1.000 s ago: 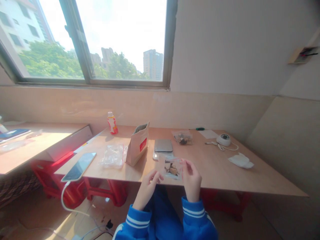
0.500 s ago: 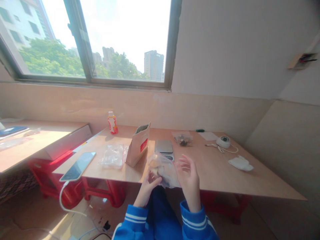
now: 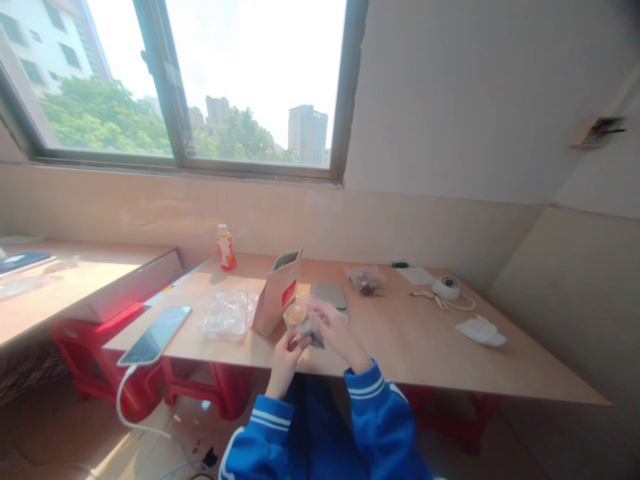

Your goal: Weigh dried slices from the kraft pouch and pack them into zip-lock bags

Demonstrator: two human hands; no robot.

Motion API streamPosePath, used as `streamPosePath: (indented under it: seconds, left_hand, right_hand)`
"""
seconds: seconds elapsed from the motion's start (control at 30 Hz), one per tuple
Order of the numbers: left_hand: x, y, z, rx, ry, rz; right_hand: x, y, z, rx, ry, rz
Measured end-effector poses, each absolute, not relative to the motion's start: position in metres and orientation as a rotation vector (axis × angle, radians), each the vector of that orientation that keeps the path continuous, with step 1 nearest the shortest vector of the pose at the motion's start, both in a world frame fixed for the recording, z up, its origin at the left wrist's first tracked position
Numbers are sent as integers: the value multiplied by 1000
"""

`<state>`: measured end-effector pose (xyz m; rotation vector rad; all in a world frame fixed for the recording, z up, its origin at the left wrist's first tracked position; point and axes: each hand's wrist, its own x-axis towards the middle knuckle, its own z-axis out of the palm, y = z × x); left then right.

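Above our wooden surface (image 3: 410,347), our left hand (image 3: 285,365) at seven o'clock and right hand (image 3: 336,332) at three o'clock both grip a bunched clear plastic bag (image 3: 300,321), its long axis too crumpled to tell.

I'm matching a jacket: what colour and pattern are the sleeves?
The left sleeve and right sleeve are bright blue with white cuff stripes, best in the head view.

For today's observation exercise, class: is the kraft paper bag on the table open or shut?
Open: the kraft paper bag stands with its top edges parted.
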<state>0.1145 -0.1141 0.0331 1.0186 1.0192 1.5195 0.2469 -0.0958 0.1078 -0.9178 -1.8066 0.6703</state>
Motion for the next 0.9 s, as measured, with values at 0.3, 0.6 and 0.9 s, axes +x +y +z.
streamPosePath:
  seconds: [0.3,0.6,0.9]
  left_hand:
    - [113,-89,12,1239,1230,1564]
    - [111,-77,-17,1191,1249,1503]
    - [110,-84,-18,1160,1292,1445]
  right_hand:
    - [232,-63,83,-1115,-1671,843]
    - [240,-51,70,-1115,-1359,949]
    - [258,-46,132,-1096,-1457,710]
